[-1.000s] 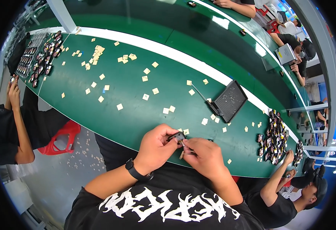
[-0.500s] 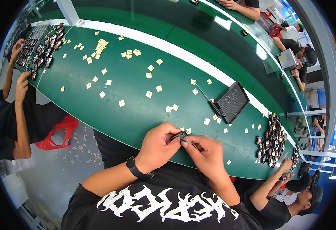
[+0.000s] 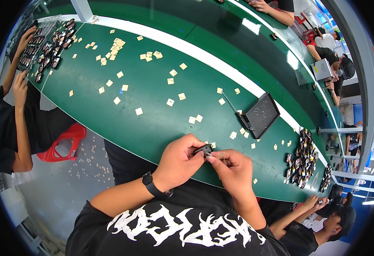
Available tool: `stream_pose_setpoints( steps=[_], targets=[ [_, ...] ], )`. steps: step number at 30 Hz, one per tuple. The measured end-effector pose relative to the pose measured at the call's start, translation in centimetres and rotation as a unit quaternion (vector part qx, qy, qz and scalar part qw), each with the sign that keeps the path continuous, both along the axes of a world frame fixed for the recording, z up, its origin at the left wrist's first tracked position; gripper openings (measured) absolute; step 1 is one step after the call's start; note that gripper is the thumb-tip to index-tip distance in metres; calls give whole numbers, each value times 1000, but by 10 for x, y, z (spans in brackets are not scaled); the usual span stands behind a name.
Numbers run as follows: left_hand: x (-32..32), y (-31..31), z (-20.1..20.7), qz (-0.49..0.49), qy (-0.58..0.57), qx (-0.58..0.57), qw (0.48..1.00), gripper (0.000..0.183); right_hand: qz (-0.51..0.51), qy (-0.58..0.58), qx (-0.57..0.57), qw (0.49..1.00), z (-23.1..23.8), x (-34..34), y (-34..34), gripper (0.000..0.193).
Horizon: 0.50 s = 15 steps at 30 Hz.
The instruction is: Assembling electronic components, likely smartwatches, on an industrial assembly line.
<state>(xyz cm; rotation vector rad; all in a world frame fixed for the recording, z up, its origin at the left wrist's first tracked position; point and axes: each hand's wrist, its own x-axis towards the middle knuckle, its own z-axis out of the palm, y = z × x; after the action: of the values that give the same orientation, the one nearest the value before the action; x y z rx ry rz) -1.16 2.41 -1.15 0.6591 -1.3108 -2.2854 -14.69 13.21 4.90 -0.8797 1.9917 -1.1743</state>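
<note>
Near the table's front edge, my left hand (image 3: 179, 158) is closed around a small black case (image 3: 203, 149) with a rounded edge, tilted up between thumb and fingers. My right hand (image 3: 235, 169) is pinched shut right against the case's right side, with its thumb and fingertips touching it. Something small and pale shows at those fingertips, too small and partly covered to name. Just beyond the case, a few small cream paper squares (image 3: 213, 145) lie on the green table (image 3: 153, 132).
A black ridged tray (image 3: 261, 114) with tiny bits in it and a thin rod beside it stands ahead right. Small dark packs are heaped at right (image 3: 302, 160) and far left (image 3: 50, 55). Cream squares dot the table. Co-workers sit on both sides; a red stool (image 3: 63, 145) stands left.
My hands stay together at the case, with the right fingertips shifted slightly. The view has moved a little. The co-worker at right has brought both hands together lower down, away from the heap.
</note>
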Motion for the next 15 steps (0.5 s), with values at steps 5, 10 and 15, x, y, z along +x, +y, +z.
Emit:
stream_pose_setpoints(
  steps=[5,10,15],
  targets=[
    [-3,3,0,42,7,-24,999,10,-21,10,23,999,-2,3,-5,10],
    [2,-3,3,-24,-33,-22,999,19,28,114,-47,992,-10,0,-6,11],
    [5,-5,2,-39,-13,-33,999,22,26,58,-16,998,-7,-3,-7,10]
  ],
)
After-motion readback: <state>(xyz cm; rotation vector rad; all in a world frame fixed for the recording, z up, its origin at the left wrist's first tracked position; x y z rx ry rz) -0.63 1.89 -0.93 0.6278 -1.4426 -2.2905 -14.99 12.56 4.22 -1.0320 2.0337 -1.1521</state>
